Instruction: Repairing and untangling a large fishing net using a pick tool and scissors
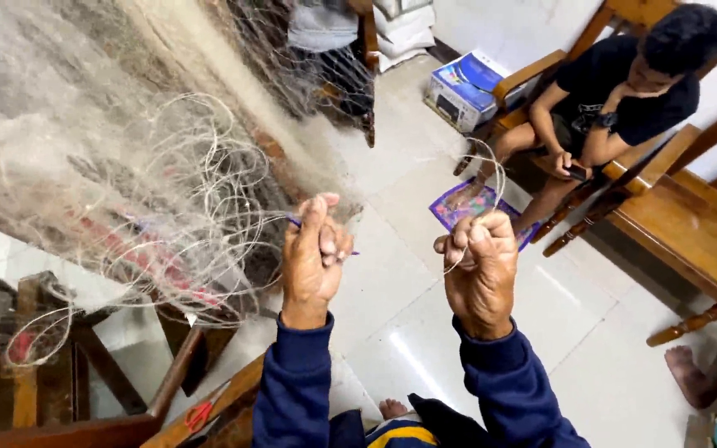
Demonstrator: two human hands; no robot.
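**Asker:** While both arms are raised in front of the wearer, how are the hands posed?

**Describer:** Seen from above, two forearms in dark blue knit sleeves rise side by side, backs of the hands toward the camera. The left hand [315, 253] is curled into a tight grip, thumb pointing up, pinching strands of the fishing net [109, 166] together with a thin blue needle-like tool [295, 222] whose tips poke out on either side of the fingers. The right hand [480, 267] is also clenched, knuckles up, closed around a loop of fine line [491, 170] that arcs above it and trails down past the palm.

**Asker:** Where is the net, and what is it like?

**Describer:** It hangs to the left and reaches the left hand. It is pale, gauzy mesh, almost see-through, with stiff, springy coils of clear line tangled across it and touches of red cord lower down.

**Asker:** What surrounds them?

**Describer:** A floor [425, 332] of glossy, pale square tiles lies below. Dark wooden furniture [68, 373] stands at lower left behind the net. At upper right another person in a black shirt [624, 91] sits on a wooden chair [690, 224], holding a small dark device. A blue and white cardboard box [462, 87] rests on the floor near them, and a purple mat [470, 207] lies under their foot. A bare foot of someone else [690, 373] shows at the right edge.
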